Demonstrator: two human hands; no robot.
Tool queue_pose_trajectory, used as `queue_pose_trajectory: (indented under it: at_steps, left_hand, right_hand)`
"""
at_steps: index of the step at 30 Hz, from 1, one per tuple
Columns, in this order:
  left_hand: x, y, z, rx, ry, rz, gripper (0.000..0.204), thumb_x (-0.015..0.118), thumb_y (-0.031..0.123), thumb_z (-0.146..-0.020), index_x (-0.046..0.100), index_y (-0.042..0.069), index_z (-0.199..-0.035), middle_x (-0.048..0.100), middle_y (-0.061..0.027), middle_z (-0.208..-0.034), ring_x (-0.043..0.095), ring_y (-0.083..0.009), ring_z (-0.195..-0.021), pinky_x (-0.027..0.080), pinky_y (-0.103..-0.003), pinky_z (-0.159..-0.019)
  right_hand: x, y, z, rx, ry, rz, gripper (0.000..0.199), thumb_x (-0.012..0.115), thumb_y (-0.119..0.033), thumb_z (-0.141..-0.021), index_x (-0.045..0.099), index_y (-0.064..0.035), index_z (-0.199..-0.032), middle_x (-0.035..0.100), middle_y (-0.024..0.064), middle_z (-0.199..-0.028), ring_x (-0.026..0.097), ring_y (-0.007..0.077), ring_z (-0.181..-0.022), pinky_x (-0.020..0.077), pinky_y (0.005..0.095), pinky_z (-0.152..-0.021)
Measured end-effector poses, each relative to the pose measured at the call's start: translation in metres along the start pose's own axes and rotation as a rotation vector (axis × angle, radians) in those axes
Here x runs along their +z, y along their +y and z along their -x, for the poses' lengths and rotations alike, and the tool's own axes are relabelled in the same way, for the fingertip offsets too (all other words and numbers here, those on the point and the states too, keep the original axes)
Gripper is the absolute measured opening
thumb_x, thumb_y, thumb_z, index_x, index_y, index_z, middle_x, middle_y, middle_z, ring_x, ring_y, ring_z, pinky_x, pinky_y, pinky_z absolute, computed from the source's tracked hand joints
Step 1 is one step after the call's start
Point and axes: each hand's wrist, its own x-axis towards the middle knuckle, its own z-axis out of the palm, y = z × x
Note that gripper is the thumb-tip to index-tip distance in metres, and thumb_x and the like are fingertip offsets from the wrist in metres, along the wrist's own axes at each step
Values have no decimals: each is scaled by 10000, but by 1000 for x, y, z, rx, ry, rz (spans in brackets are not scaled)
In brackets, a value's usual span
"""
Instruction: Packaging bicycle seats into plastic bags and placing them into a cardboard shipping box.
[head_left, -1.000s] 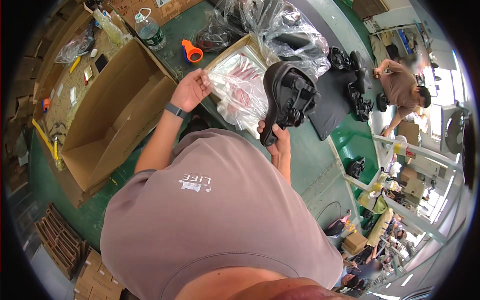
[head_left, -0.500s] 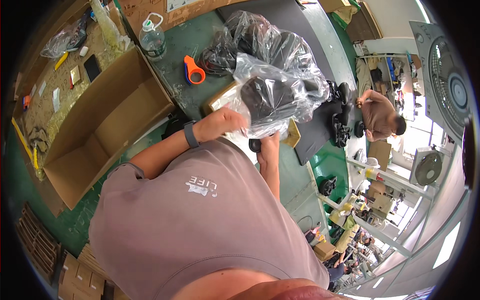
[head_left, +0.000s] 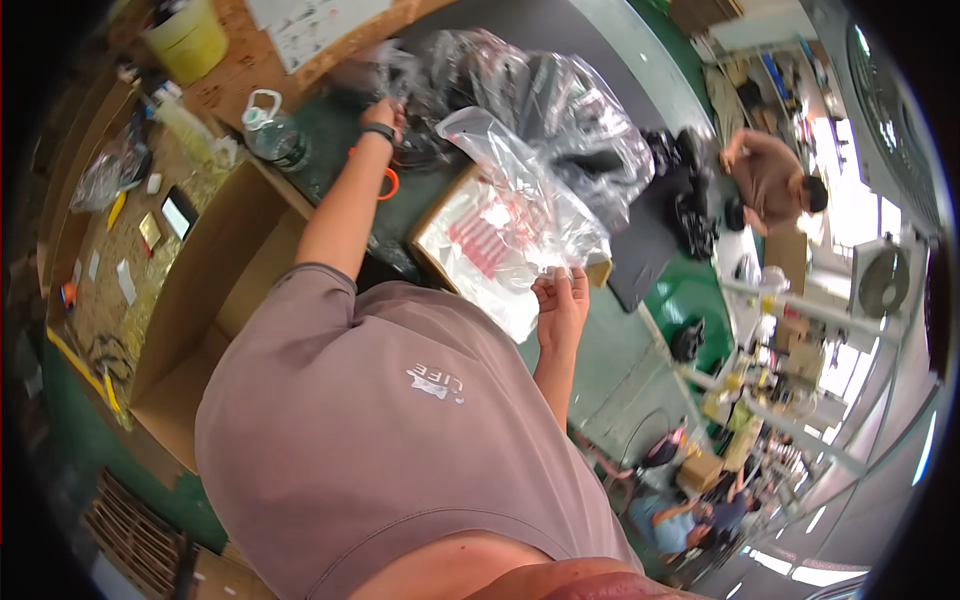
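My left hand (head_left: 388, 116), with a dark band on its wrist, reaches to the far left side of the bench. Its fingers look closed beside a dark, motion-smeared shape (head_left: 368, 75) that I cannot make out. My right hand (head_left: 563, 298) pinches the near edge of a clear plastic bag (head_left: 545, 195). This bag looks flattened and lies over an open carton (head_left: 432, 222) holding white plastic with red print. Behind it, several dark items in clear bags (head_left: 500, 75) are heaped. An orange ring-handled tool (head_left: 389, 184) is partly hidden by my left forearm.
A clear bottle (head_left: 275, 138) stands left of my left arm. Below it is a large open cardboard box (head_left: 215, 300). Black parts (head_left: 695, 220) sit to the right on the dark mat, with a co-worker (head_left: 770, 175) past them. A yellow bucket (head_left: 188, 45) is at upper left.
My left hand has gone from the bag to the far left of the bench. The dark item inside the bag no longer shows there, and the bag lies flatter. My right hand stays at its near edge.
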Motion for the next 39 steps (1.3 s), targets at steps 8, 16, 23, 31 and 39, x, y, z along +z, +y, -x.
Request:
queue_pose_trajectory:
  at_steps: [8, 16, 23, 31, 39]
  left_hand:
    - [76, -121, 167, 1373, 9, -874, 303, 754, 170, -1027, 690, -19, -1256, 751, -195, -1155, 730, -377, -1037, 563, -481, -978]
    - [2, -359, 315, 896, -1391, -1774, 491, 807, 207, -943, 707, 79, -1406, 673, -203, -1490, 627, -404, -1379, 521, -480, -1153]
    - [10, -439, 305, 753, -936, -2295, 590, 841, 349, -933, 696, 90, -1443, 652, -178, -1499, 615, -390, -1377, 518, -553, -1132]
    - [221, -494, 302, 1207, -1172, -1817, 461, 812, 311, -947, 744, 48, -1320, 699, -133, -1440, 594, -362, -1430, 468, -525, -1222]
    - [265, -536, 260, 1039, -1447, -2259, 346, 693, 376, -961, 828, 68, -1046, 755, -108, -1369, 505, -330, -1552, 242, -592, -1363]
  right_hand:
    - [-175, 99, 4, 361, 307, -113, 752, 756, -231, -1095, 345, 19, -1673, 683, 150, -1259, 744, 211, -759, 628, 337, -606]
    - [-264, 81, -37, 293, 134, 214, 904, 665, -96, -1100, 78, -49, -1786, 464, 301, -1656, 790, 331, -1114, 690, 423, -893]
    - [-443, 37, -134, 240, 141, 325, 665, 757, -157, -1058, 490, -30, -1653, 714, 194, -1436, 757, 214, -1091, 646, 368, -854]
    - [-631, -59, -439, -192, 334, 959, 780, 863, -307, -925, 554, 10, -1567, 740, 257, -1328, 738, 378, -1172, 584, 461, -1054]
    - [-665, -186, -728, -157, 715, 1350, 1406, 942, -636, -757, 172, -25, -1761, 471, 361, -1638, 485, 489, -1526, 396, 535, -1280]
